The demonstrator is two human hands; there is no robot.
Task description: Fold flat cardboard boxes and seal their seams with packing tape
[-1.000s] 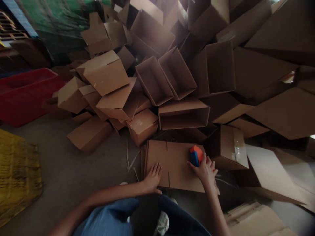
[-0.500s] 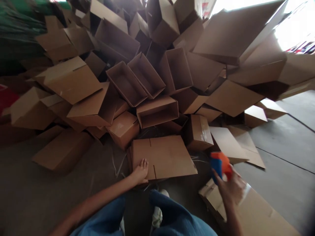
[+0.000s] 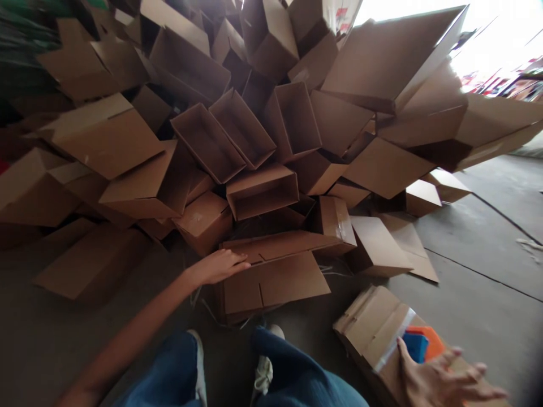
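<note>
My left hand (image 3: 219, 267) grips the upper edge of a flattened cardboard box (image 3: 271, 282), whose top panel is lifted apart from the lower one. The box lies on the floor just in front of my knees. At the lower right, my right hand (image 3: 441, 380) is open with fingers spread, holding nothing. Beside its fingers, a blue and orange block (image 3: 418, 346) rests on a folded, taped cardboard box (image 3: 369, 325). The block's exact kind is hard to tell, and my hand hides part of the taped box.
A large, tumbled heap of open cardboard boxes (image 3: 250, 135) rises directly ahead. Loose cardboard sheets (image 3: 377, 246) lie at its right foot. Bare concrete floor (image 3: 479, 254) stretches to the right. My jeans and white shoes (image 3: 263, 376) show at the bottom.
My right hand has moved down and right and let go of the block, which now lies on the taped box. The flattened box's top panel has lifted under my left hand.
</note>
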